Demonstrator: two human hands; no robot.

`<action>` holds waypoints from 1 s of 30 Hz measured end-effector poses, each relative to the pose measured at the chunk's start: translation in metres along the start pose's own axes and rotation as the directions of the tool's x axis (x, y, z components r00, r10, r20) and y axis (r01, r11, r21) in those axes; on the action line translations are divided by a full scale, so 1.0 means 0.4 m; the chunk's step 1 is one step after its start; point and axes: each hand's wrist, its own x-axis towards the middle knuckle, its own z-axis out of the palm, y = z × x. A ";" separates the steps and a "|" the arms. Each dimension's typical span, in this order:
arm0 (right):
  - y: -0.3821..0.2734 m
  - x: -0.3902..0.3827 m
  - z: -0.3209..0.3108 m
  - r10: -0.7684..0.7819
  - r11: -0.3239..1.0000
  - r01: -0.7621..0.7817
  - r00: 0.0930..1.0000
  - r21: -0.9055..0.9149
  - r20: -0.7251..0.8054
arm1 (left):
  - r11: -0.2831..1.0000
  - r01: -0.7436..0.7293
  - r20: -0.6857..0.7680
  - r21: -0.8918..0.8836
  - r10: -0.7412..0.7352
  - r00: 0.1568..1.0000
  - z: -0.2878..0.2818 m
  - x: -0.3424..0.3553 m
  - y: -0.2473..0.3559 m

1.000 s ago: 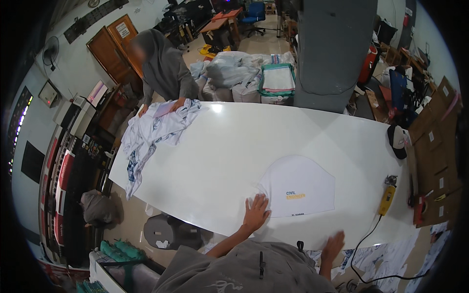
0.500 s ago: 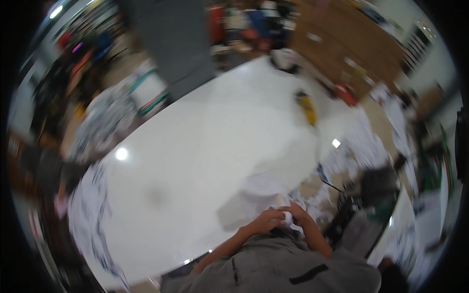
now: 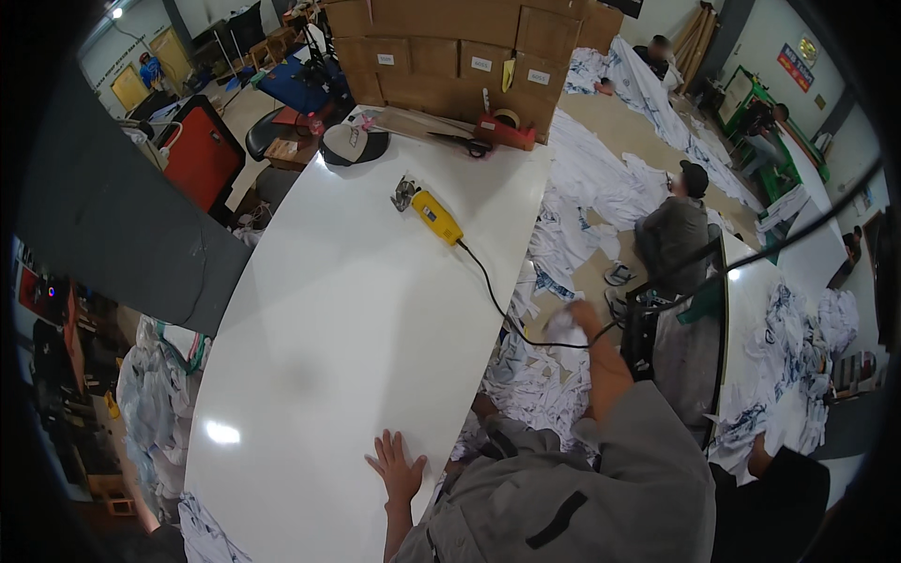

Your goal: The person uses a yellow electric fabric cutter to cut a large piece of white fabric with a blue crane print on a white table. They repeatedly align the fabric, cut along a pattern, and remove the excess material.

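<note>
My left hand [image 3: 398, 471] lies flat on the white table [image 3: 310, 375] near its front edge, fingers spread and nothing in them. Out past the table's right edge, my right hand [image 3: 586, 319] is stretched over the floor, closed on a bunched white cloth [image 3: 564, 332]. Motion smears this cloth, and the fingers show only in part. Below it, a heap of white cloth scraps [image 3: 540, 389] lies beside the table. A yellow corded electric cutter [image 3: 435, 216] rests at the table's far side, and its black cord [image 3: 490, 291] runs off the right edge near my right arm.
A cap [image 3: 353, 144], black scissors [image 3: 460, 144] and a red tape dispenser [image 3: 505, 131] lie at the far end, before stacked cardboard boxes [image 3: 441, 66]. A person [image 3: 678, 230] sits on the floor to the right among white cloth. A grey pillar [image 3: 122, 216] stands left.
My hands have parted: the left now rests flat on the table, and the right has swung out rightward with the white cloth. The view has turned to the right and sharpened.
</note>
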 end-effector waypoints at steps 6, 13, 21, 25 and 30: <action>-0.124 0.430 -0.160 0.517 0.570 -0.139 0.827 0.809 -0.222 | 0.987 0.151 0.042 0.060 -0.153 0.987 -0.029 -0.056 -0.016; 0.030 0.231 0.308 -0.272 0.928 0.309 0.943 -0.208 0.189 | 0.980 0.197 -0.107 0.010 -0.195 0.975 -0.044 -0.048 0.057; -0.129 -0.363 0.435 -0.147 0.891 0.446 0.105 0.086 0.984 | 0.923 0.237 -0.582 -0.303 -0.376 0.721 -0.037 -0.202 -0.075; -0.508 -0.397 0.296 0.169 0.986 -0.048 0.308 -0.162 0.936 | 0.834 0.382 -0.656 -0.398 -0.550 0.517 -0.082 -0.351 -0.283; -0.982 -0.556 0.288 0.001 0.991 0.124 0.316 -0.043 0.949 | 0.669 0.507 -0.722 -0.544 -0.681 0.124 -0.092 -0.685 -0.651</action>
